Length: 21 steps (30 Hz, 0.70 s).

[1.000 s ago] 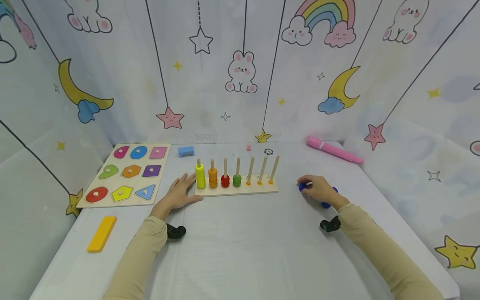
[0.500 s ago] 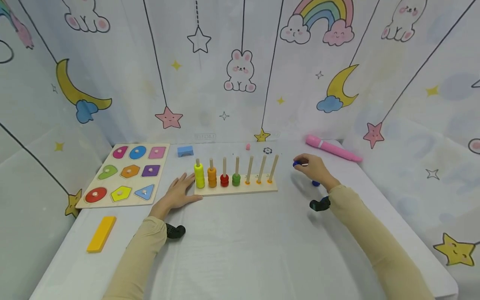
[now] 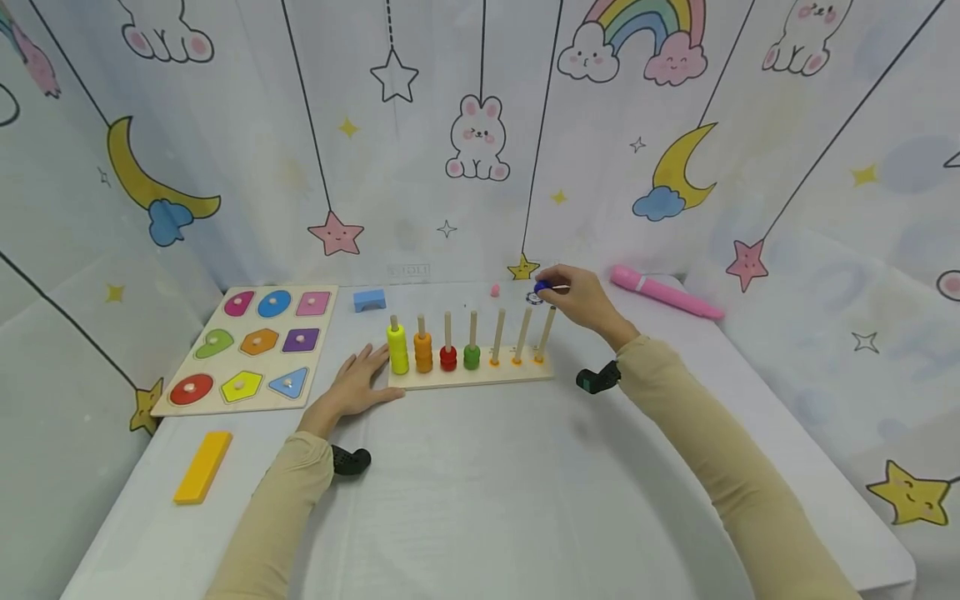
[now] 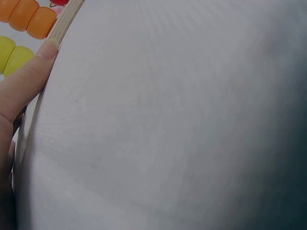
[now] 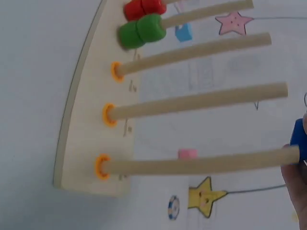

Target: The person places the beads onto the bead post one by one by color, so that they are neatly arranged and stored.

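Head view: the right hand pinches a small blue bead between thumb and fingertips, held in the air just above the tip of the rightmost peg of the wooden peg board. The peg stands near upright, leaning slightly right, so its long axis runs almost straight down from the bead; the right hand is by far the nearer one. The left hand lies flat on the table, fingers straight, touching the board's left end beside the yellow beads. Orange, red and green stacks fill the next pegs; three pegs on the right are bare. Left wrist view: a fingertip presses the board's edge, with yellow and orange beads beyond. Right wrist view: the bead shows as a dark blue, glossy sliver at the frame edge, right at the end of the nearest bare peg; whether it touches the tip cannot be told. The hole is not visible.
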Available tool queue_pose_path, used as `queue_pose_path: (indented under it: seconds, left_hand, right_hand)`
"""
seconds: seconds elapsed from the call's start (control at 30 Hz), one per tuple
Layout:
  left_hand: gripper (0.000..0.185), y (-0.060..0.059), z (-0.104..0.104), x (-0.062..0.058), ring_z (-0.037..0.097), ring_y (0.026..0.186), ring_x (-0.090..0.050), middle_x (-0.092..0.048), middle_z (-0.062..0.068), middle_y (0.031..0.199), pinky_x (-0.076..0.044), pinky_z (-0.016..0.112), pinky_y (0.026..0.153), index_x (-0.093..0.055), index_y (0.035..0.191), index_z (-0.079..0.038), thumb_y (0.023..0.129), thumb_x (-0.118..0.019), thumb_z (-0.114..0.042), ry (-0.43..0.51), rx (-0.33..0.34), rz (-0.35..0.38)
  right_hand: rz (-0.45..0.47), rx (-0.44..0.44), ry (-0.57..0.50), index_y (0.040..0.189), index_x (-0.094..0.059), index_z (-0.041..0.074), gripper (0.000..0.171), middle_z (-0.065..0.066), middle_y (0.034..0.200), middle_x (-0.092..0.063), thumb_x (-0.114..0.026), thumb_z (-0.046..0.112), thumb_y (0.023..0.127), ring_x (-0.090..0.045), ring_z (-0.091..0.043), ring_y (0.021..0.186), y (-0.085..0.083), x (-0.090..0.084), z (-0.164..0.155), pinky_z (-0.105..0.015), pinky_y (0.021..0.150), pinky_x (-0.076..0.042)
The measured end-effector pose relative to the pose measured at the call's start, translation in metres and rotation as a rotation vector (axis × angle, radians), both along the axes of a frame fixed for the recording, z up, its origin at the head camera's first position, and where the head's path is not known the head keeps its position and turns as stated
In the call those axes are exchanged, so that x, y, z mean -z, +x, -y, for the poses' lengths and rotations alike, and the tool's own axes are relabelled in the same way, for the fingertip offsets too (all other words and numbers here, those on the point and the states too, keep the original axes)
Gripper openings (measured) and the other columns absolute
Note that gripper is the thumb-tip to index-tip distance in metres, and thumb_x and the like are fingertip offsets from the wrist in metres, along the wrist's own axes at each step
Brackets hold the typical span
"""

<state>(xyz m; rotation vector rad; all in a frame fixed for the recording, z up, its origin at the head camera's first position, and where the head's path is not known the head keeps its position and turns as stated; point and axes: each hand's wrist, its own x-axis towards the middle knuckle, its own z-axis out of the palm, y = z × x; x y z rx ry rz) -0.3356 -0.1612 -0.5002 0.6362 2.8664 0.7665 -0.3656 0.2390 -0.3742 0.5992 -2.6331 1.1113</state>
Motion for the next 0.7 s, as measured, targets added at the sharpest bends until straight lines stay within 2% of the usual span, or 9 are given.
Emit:
queue_pose_path:
  seconds: [0.17, 0.37, 0.53, 0.7]
  left_hand:
    - [0.087, 0.000, 0.000, -0.002, 0.038, 0.142, -0.006, -0.022, 0.016, 0.154, 0.000, 0.053, 0.114, -0.029, 0.148, -0.004, 0.083, -0.068, -0.047, 0.001, -0.003, -0.007]
    - [0.087, 0.000, 0.000, -0.001, 0.038, 0.142, -0.006, -0.023, 0.016, 0.153, 0.000, 0.054, 0.114, -0.029, 0.148, -0.003, 0.083, -0.068, -0.046, 0.000, 0.000, -0.008]
    - [0.087, 0.000, 0.000, 0.000, 0.038, 0.142, -0.006, -0.022, 0.016, 0.154, 0.001, 0.054, 0.113, -0.028, 0.148, -0.004, 0.083, -0.068, -0.047, 0.002, 0.000, -0.005]
    - [0.089, -0.002, 0.000, 0.002, 0.037, 0.142, -0.005, -0.021, 0.015, 0.154, 0.001, 0.054, 0.113, -0.027, 0.148, -0.005, 0.083, -0.067, -0.049, 0.000, 0.004, 0.005]
  right_hand:
    - [-0.041, -0.151, 0.004, 0.111, -0.065, -0.001, 0.024, -0.012, 0.107, -0.065, -0.066, 0.005, 0.087, -0.064, -0.022, 0.098, 0.003, -0.007, 0.027, -0.027, 0.083, -0.054]
    - [-0.064, -0.251, 0.045, 0.108, -0.066, -0.001, 0.023, -0.011, 0.105, -0.066, -0.067, 0.001, 0.086, -0.065, -0.018, 0.093, 0.007, -0.006, 0.046, -0.025, 0.081, -0.054]
    - [-0.048, -0.304, 0.054, 0.111, -0.064, -0.003, 0.026, -0.014, 0.107, -0.066, -0.067, -0.001, 0.085, -0.065, -0.019, 0.093, 0.007, -0.002, 0.049, -0.025, 0.080, -0.055]
    - [-0.026, -0.307, 0.063, 0.112, -0.064, -0.002, 0.028, -0.012, 0.107, -0.066, -0.068, 0.001, 0.085, -0.064, -0.019, 0.095, 0.006, -0.001, 0.049, -0.025, 0.081, -0.054]
